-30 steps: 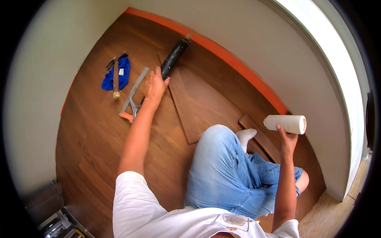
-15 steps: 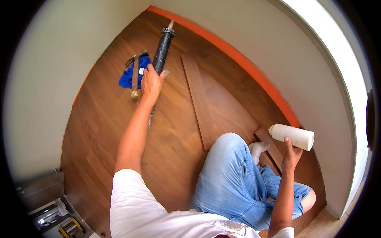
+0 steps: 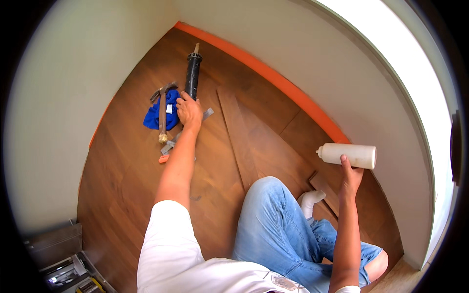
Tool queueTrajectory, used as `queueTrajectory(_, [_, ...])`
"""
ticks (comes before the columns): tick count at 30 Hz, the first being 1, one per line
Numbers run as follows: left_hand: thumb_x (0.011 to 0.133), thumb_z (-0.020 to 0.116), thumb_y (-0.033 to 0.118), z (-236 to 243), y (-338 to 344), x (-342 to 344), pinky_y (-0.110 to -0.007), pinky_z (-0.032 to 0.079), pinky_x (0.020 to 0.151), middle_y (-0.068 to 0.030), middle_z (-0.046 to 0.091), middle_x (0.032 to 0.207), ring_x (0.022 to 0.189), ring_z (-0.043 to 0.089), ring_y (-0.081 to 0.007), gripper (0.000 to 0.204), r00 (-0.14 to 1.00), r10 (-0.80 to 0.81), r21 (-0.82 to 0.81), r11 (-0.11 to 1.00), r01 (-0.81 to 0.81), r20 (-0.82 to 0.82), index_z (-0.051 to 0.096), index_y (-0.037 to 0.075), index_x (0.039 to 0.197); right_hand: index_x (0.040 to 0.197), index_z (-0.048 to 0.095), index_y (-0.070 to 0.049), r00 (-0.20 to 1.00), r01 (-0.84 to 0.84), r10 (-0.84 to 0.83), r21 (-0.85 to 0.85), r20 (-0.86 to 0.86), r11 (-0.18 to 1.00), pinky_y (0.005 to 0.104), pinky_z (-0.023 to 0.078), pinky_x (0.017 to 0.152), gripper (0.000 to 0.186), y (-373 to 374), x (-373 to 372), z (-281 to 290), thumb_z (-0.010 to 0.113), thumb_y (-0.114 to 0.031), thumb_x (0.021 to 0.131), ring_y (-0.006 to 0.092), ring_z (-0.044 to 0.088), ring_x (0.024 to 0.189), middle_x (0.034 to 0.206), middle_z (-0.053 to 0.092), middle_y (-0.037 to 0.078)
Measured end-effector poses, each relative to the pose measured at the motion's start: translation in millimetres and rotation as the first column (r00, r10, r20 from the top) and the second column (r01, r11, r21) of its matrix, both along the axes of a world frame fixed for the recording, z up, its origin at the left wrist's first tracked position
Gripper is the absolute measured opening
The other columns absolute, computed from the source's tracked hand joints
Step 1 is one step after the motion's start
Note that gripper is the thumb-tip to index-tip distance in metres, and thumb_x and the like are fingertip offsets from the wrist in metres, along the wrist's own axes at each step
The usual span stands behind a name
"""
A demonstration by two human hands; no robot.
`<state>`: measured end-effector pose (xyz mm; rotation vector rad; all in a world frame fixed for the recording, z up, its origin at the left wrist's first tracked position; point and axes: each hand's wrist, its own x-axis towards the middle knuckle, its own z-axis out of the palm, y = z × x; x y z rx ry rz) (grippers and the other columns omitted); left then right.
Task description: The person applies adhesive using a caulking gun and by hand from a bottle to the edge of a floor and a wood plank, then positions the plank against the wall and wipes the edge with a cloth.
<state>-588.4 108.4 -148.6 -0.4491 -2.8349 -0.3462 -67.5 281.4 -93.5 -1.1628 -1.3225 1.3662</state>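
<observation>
My left hand [image 3: 189,113] is closed around the rear of a black caulking gun [image 3: 193,75], whose pale nozzle points away from me toward the far corner. Its handle is hidden behind my hand and forearm. Just left of it, a wooden-handled claw hammer [image 3: 162,115] lies across a crumpled blue cloth [image 3: 152,118]. Metal strips [image 3: 209,114] show on both sides of my wrist, and an orange-ended tool [image 3: 163,158] lies beside my forearm. On the right, my right hand [image 3: 351,178] grips a white squeeze bottle [image 3: 351,155], tipped sideways with its nozzle to the left.
A loose wood plank [image 3: 235,132] lies on the brown plank floor [image 3: 122,176], and a shorter board [image 3: 325,190] is near my foot. Orange edging [image 3: 273,75] follows the wall base. A box with tools [image 3: 73,271] stands at the lower left.
My left hand and the caulking gun appear lower against the floor, with the gun more upright in the picture. The orange-ended tool now shows beside my forearm. The bottle stays in my right hand.
</observation>
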Motion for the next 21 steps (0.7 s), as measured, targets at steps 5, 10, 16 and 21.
queueTrajectory(5, [0.096,0.069,0.024,-9.1,4.3,22.3,-0.049,0.047,0.105,-0.0247,0.056,0.129,0.119,0.058,-0.0415,0.060,0.960,-0.116,-0.029,0.993,0.113,-0.257,0.045,-0.001,0.144,0.148,0.043,-0.002,0.976,-0.193,0.184,-0.072,-0.118,0.979,0.0400,0.042,0.111,0.077,6.8,-26.5,14.7,0.083,-0.025,0.086,0.0230,0.051,0.131,0.139,0.053,0.011])
queueTrajectory(10, [0.093,0.059,0.001,-75.3,-13.6,89.4,-0.049,0.043,0.114,-0.0230,0.057,0.137,0.131,0.053,-0.0426,0.041,0.756,-0.402,0.012,0.879,0.476,-0.517,0.057,-0.007,0.133,0.138,0.052,-0.001,0.966,-0.259,0.260,0.146,0.018,0.955,0.0407,0.045,0.109,0.068,21.3,-66.3,-1.2,0.085,-0.026,0.084,0.0234,0.056,0.127,0.133,0.060,0.011])
queueTrajectory(16, [0.093,0.055,-0.004,-107.4,-21.8,96.4,-0.046,0.042,0.115,-0.0191,0.056,0.142,0.138,0.051,-0.0381,0.041,0.758,-0.554,0.155,0.763,0.628,-0.344,0.059,-0.002,0.133,0.132,0.057,0.000,0.918,-0.349,0.389,0.324,-0.069,0.880,0.0399,0.048,0.105,0.056,76.4,-201.2,-10.3,0.084,-0.017,0.086,0.0225,0.061,0.120,0.127,0.064,0.010])
queueTrajectory(21, [0.089,0.056,-0.006,-97.5,-17.4,91.1,-0.046,0.042,0.116,-0.0190,0.056,0.142,0.139,0.050,-0.0376,0.046,0.779,-0.574,0.177,0.764,0.620,-0.252,0.058,-0.002,0.134,0.139,0.048,-0.003,0.840,-0.460,0.527,0.348,-0.127,0.817,0.0417,0.048,0.106,0.065,99.3,-331.5,15.4,0.083,-0.013,0.085,0.0241,0.057,0.126,0.131,0.060,0.010])
